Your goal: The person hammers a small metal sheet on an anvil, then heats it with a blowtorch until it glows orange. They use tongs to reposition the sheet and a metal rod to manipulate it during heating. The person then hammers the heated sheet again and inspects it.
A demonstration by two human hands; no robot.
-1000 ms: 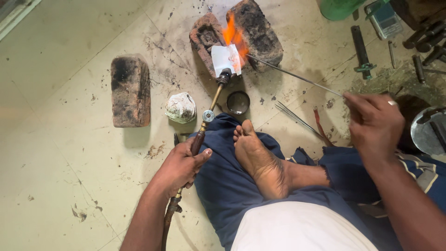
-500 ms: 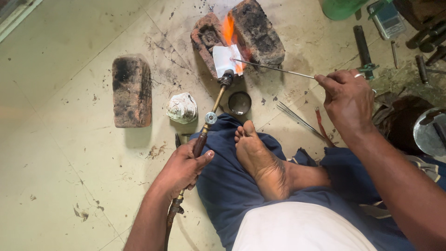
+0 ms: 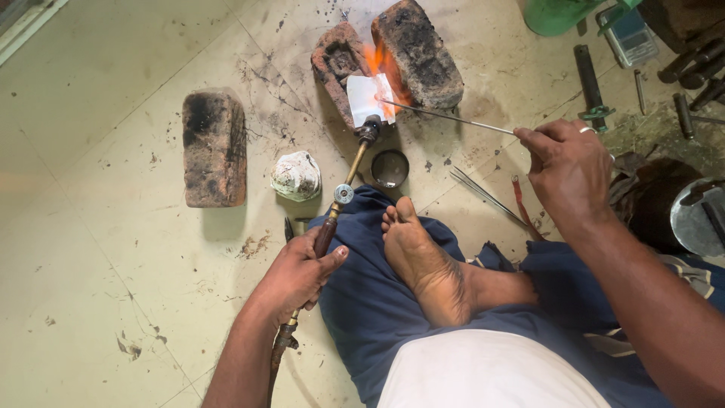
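The left hand (image 3: 298, 273) grips the torch (image 3: 341, 198), the right hand (image 3: 568, 168) pinches a thin rod (image 3: 445, 115); a slip could burn the bare foot (image 3: 421, 257).

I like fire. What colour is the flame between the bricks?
Orange, the flame shows in the head view, in front of the torch.

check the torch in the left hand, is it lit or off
Lit: the torch in the left hand throws an orange flame between the two bricks.

The torch hose (image 3: 278, 355) runs off the bottom edge, and flame glare (image 3: 375, 62) blurs the workpiece (image 3: 368, 98).
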